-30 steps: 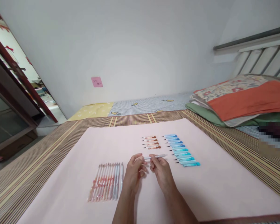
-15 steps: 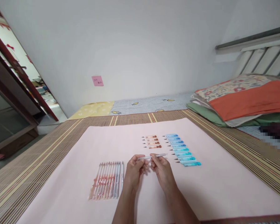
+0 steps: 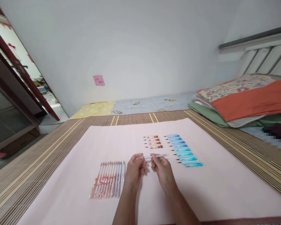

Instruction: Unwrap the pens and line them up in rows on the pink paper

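Observation:
A slim whitish pen (image 3: 162,155) is held level in front of me, just above the pink sheet. My right hand (image 3: 162,167) pinches it near the middle between thumb and fingertips. At its left end, the thumb and forefinger of my left hand (image 3: 136,168) close on the tip, which they hide. Left of my left hand lies a row of pale pens (image 3: 107,181) with pink and grey patterns, side by side. Beyond my hands are several short brown-and-white pen pieces (image 3: 154,143) with dark tips, and a column of blue and turquoise ones (image 3: 181,150) runs down to the right.
The pink sheet (image 3: 67,175) lies on a striped mat (image 3: 67,134). Folded bedding with an orange cover (image 3: 253,103) is piled at the right, near a radiator (image 3: 269,59). A white wall (image 3: 154,47) with a pink note (image 3: 98,80) stands behind.
My left hand's fingertips have shifted slightly right along the pen, covering more of its left end. My right hand keeps nearly the same hold. The view has moved slightly.

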